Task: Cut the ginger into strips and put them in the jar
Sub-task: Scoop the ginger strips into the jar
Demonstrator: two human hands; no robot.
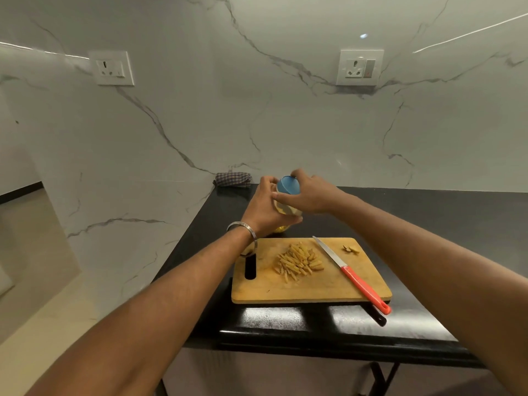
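Head view: two hands [285,201] grip one jar [288,195], one knife [347,271] idle.

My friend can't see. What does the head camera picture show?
Two hands hold a jar with a blue lid above a black counter: the left hand grips the jar and the right hand grips the lid. Nearer, a wooden cutting board carries a pile of ginger strips and a red-handled knife.

Person's going bare-armed here, no sleeves showing, just wearing a plain silver metal bangle [245,235] on the left wrist.
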